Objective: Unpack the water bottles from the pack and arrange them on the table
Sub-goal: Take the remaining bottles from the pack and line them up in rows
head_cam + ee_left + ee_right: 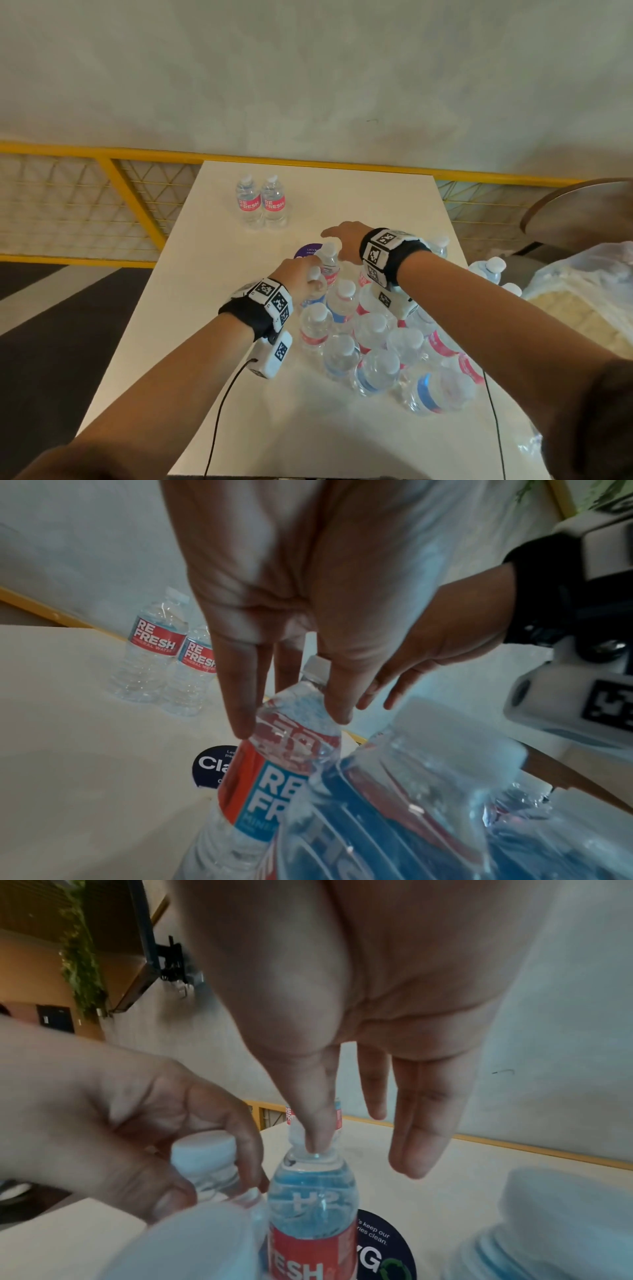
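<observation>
The left grip (pixel 301 274) clenches round a bottle (pixel 313 286) at the far edge of the pack (pixel 373 339) on the desk (pixel 191 342). Just beside it, the right grip (pixel 344 240) hangs released, fingers straight, thumb touching a neighbouring bottle (pixel 311 1204). Beyond both grips stand two bottles (pixel 262 202).

Your near-right half of the table (pixel 191 394) is crowded: bottles of the pack (pixel 370 342) stand cap to cap, touching, no gap for fingers between them. Both hands sit at its far edge, left hand (pixel 301 274) and right hand (pixel 346 240) close together. Two upright bottles (pixel 262 202) stand touching at the far left. Bare tabletop lies between that pair and the pack, and along your whole left side.
</observation>
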Demonstrator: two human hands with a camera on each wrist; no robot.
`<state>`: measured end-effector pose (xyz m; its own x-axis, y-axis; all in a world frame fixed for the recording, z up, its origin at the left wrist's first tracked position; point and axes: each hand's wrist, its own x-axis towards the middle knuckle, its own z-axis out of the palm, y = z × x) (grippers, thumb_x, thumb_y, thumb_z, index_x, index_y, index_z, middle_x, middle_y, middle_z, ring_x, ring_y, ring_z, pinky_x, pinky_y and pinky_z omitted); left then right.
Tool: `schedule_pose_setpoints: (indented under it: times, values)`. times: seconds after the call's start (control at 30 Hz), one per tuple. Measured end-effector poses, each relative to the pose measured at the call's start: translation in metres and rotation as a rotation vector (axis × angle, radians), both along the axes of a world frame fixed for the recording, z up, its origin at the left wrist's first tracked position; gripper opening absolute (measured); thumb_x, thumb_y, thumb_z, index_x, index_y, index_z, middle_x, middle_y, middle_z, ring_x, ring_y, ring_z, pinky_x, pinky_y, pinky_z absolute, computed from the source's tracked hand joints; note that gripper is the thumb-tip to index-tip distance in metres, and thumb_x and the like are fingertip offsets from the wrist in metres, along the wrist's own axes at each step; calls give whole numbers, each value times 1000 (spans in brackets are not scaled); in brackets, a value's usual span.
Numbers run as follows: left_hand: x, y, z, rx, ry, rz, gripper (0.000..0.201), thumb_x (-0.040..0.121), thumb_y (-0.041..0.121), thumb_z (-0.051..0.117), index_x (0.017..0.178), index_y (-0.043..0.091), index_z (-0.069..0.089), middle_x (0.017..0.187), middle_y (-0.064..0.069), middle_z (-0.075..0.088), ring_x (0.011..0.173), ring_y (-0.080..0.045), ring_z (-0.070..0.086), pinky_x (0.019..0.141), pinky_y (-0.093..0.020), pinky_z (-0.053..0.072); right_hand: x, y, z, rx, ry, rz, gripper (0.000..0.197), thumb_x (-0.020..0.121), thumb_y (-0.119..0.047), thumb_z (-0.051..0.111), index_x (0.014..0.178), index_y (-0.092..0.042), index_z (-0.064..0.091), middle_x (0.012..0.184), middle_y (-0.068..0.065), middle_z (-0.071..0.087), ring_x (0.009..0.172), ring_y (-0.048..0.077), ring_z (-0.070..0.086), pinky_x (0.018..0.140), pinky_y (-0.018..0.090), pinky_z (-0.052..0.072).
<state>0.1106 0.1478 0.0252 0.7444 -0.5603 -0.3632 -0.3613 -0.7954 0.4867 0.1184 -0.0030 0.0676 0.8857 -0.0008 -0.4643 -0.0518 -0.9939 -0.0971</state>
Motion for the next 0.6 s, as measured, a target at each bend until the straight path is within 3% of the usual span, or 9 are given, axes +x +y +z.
schedule_pose_setpoints:
  times: [0.23,0.5,0.6]
  values:
    - [4,-2,-7,-26,77,42,40,91,23,56,130,15,50,130,-10,56,117,-31,54,98,-34,44,10,10,-7,-45,22,129,38,94,-27,48,125,-9,57,128,10,59,115,29,56,94,32,45]
    - [24,17,-14,-128,90,132,35,86,23,65,119,16,59,122,-8,61,113,-27,56,92,-30,43,24,7,-15,-51,-45,84,31,88,-14,60,117,-4,61,119,13,63,109,29,60,89,32,51]
    - [43,35,-13,-140,69,161,33,84,20,67,116,14,61,118,-7,63,109,-27,58,88,-29,44,31,13,-15,-48,-38,44,33,86,-17,63,116,-4,62,119,12,63,108,27,61,88,31,51]
